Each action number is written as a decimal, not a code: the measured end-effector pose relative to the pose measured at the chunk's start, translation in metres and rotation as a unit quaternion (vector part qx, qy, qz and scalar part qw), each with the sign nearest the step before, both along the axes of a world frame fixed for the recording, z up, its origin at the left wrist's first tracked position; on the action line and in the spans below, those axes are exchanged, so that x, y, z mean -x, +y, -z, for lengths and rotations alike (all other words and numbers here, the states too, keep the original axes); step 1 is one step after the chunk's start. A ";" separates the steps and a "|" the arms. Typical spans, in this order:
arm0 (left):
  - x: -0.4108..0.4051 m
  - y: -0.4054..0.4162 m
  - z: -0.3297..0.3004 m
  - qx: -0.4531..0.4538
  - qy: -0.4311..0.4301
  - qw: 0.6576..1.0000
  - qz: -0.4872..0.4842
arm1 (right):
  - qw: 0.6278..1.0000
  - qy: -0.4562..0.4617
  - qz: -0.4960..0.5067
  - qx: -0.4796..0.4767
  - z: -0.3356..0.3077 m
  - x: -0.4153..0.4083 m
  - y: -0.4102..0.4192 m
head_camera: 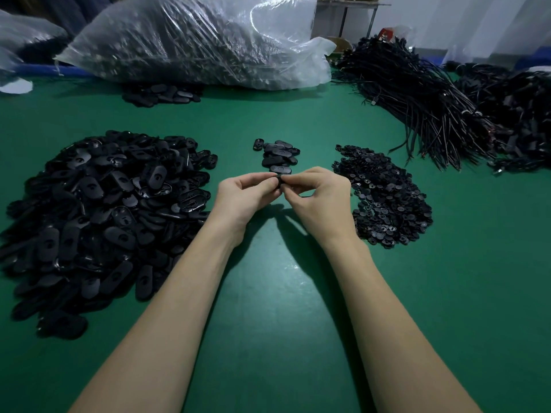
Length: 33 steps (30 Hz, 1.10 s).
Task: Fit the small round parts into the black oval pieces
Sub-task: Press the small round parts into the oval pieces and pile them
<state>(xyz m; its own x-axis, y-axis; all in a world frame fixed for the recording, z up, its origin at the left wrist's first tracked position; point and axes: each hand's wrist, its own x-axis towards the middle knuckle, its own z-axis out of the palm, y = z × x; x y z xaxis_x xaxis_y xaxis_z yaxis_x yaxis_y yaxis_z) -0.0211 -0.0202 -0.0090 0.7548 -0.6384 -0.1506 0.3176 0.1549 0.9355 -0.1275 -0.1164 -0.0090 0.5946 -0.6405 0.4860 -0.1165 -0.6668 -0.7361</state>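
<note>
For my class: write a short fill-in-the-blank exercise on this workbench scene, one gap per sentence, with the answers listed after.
1. The big pile of black oval pieces lies beside the person's ____ arm.
2. The small round parts lie in a pile on the ____ table.
3. Both hands, the left hand and the right hand, pinch one small ____ piece.
4. The clear ____ bag at the back holds dark parts.

Answers: left; green; black; plastic

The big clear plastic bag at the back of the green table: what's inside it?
Through the clear plastic bag a dense mass of small dark pieces shows, filling most of it. Wrinkles and glare blur their shapes, so what they are cannot be told. Loose black oval pieces lie at its front edge.
</note>
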 end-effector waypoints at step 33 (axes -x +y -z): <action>0.000 0.003 -0.007 0.014 -0.061 0.996 0.059 | 0.945 -0.019 -0.039 -0.324 -0.022 0.011 -0.006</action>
<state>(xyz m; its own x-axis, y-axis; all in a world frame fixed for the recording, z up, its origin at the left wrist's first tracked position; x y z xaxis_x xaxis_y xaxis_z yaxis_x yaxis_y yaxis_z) -0.0207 -0.0170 -0.0019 0.6861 -0.7262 -0.0438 0.2195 0.1492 0.9641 -0.1390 -0.1221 0.0125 0.6428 -0.7654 0.0295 -0.0502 -0.0805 -0.9955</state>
